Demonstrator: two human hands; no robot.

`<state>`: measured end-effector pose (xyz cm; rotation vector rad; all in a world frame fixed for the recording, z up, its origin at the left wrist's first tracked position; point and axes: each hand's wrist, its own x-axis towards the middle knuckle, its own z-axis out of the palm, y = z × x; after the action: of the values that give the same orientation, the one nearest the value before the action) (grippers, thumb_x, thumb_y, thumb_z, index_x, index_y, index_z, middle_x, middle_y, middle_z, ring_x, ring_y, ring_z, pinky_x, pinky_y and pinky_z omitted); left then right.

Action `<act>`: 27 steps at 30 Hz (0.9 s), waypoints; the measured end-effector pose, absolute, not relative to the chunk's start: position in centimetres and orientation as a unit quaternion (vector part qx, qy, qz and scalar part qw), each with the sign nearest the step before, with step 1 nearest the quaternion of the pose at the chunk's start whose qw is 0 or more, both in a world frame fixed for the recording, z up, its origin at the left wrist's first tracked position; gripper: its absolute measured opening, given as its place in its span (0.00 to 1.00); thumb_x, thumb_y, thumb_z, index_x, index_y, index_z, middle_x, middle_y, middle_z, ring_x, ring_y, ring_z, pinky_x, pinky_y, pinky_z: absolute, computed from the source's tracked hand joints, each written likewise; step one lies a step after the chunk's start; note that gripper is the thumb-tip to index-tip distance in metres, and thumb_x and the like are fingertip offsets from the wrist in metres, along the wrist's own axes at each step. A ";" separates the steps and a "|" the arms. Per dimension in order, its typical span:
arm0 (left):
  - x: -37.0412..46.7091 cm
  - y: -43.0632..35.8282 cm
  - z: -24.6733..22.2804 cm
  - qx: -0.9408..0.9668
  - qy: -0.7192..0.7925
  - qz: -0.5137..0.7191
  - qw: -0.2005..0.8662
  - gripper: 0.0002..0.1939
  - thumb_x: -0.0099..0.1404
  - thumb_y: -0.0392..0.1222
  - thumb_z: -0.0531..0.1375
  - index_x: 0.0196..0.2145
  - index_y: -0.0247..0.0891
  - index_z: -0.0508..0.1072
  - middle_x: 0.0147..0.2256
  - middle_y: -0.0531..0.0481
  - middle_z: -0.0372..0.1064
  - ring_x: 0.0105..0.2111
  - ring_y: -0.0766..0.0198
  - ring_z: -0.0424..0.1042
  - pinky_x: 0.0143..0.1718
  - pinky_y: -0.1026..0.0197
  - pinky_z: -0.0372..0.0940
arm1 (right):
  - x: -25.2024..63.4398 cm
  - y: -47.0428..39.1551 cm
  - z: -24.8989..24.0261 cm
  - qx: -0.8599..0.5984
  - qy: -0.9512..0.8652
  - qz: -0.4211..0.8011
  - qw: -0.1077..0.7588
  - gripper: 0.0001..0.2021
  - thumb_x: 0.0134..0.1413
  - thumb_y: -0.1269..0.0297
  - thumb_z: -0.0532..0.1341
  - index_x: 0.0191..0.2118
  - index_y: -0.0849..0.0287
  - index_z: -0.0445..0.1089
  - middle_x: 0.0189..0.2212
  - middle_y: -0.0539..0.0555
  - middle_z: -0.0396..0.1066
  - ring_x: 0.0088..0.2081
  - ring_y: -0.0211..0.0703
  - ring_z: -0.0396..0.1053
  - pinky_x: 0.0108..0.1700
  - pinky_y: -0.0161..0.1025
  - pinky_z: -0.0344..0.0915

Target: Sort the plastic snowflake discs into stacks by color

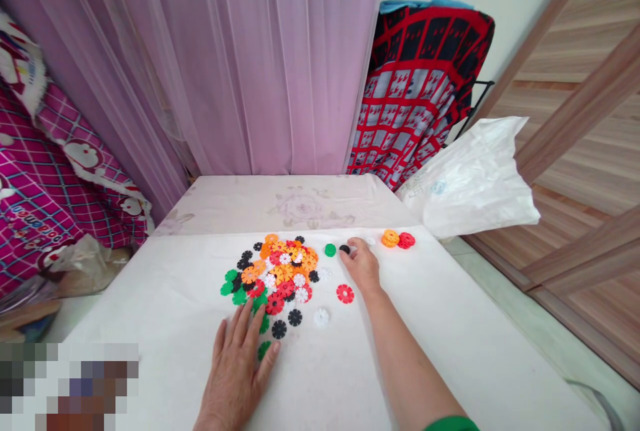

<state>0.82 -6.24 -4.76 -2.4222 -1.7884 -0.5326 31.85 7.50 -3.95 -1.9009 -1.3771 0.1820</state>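
A heap of notched plastic discs (286,270) in orange, red, white, black and green lies on the white cloth. My left hand (237,358) rests palm down at its near edge, fingers stretched out, with the fingertips by some green discs; another green disc (264,351) shows beside the thumb. My right hand (364,268) reaches right of the heap, thumb and fingers closed on a black notched disc (345,249). Just left of it sits a small green stack (330,250). A white disc (371,241), partly hidden, lies behind the right hand.
An orange stack (390,238) and a red stack (407,240) stand at the far right. A loose red disc (345,294) and white disc (321,316) lie between my hands. A white plastic bag (475,181) hangs by the table's right edge. Purple curtains (280,64) close the back.
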 end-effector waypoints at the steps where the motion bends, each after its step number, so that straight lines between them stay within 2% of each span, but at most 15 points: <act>1: 0.8 -6.2 -4.8 -0.792 -0.584 -0.174 0.041 0.29 0.66 0.53 0.50 0.63 0.46 0.58 0.65 0.45 0.53 0.65 0.54 0.53 0.64 0.42 0.47 | 31.8 7.5 -4.0 -0.747 -0.542 0.068 0.379 0.16 0.46 0.56 0.60 0.43 0.53 0.68 0.30 0.47 0.71 0.27 0.38 0.66 0.35 0.37 0.60; 7: 1.0 -6.1 -4.8 -0.784 -0.594 -0.176 0.042 0.30 0.66 0.54 0.50 0.63 0.44 0.58 0.65 0.44 0.54 0.65 0.54 0.52 0.64 0.42 0.48 | 31.6 7.9 -3.9 -0.751 -0.554 0.061 0.354 0.16 0.47 0.60 0.61 0.44 0.54 0.67 0.40 0.52 0.73 0.31 0.39 0.67 0.40 0.39 0.62; 15: 1.1 -6.2 -4.7 -0.778 -0.605 -0.168 0.036 0.30 0.66 0.54 0.50 0.63 0.44 0.58 0.64 0.43 0.56 0.65 0.53 0.52 0.64 0.43 0.47 | 31.7 8.2 -4.1 -0.755 -0.548 0.058 0.357 0.15 0.47 0.62 0.60 0.44 0.54 0.68 0.38 0.52 0.73 0.33 0.41 0.68 0.39 0.38 0.62; 18: 1.3 -6.0 -4.6 -0.777 -0.604 -0.174 0.036 0.30 0.66 0.54 0.50 0.63 0.43 0.59 0.64 0.43 0.56 0.65 0.53 0.52 0.64 0.43 0.48 | 31.8 8.0 -4.1 -0.746 -0.538 0.070 0.386 0.16 0.46 0.58 0.61 0.42 0.55 0.69 0.37 0.52 0.73 0.31 0.41 0.67 0.39 0.39 0.63; 22: 1.8 -5.1 -4.3 -0.765 -0.616 -0.189 0.025 0.29 0.67 0.53 0.50 0.63 0.42 0.59 0.64 0.43 0.54 0.64 0.53 0.53 0.63 0.43 0.50 | 31.5 6.3 -3.6 -0.714 -0.516 0.082 0.467 0.14 0.48 0.55 0.57 0.39 0.57 0.71 0.34 0.52 0.73 0.29 0.40 0.66 0.38 0.39 0.64; 24: 2.1 -4.6 -4.1 -0.757 -0.622 -0.199 0.018 0.29 0.67 0.53 0.49 0.63 0.41 0.59 0.64 0.42 0.55 0.64 0.53 0.54 0.63 0.43 0.50 | 31.0 5.0 -3.1 -0.686 -0.543 0.081 0.478 0.12 0.50 0.57 0.56 0.36 0.56 0.71 0.33 0.52 0.73 0.33 0.42 0.67 0.40 0.40 0.64; 27: 2.4 -4.1 -3.9 -0.746 -0.630 -0.217 0.009 0.27 0.68 0.52 0.49 0.62 0.40 0.60 0.63 0.42 0.56 0.64 0.53 0.55 0.63 0.44 0.51 | 29.4 3.4 -1.9 -0.618 -0.662 0.078 0.416 0.06 0.51 0.63 0.57 0.31 0.53 0.71 0.35 0.51 0.75 0.42 0.45 0.67 0.46 0.40 0.61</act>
<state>2.36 -4.07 -3.94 -2.3301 -1.9675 -0.6786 29.38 3.40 -1.89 -1.5517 -1.6633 0.1949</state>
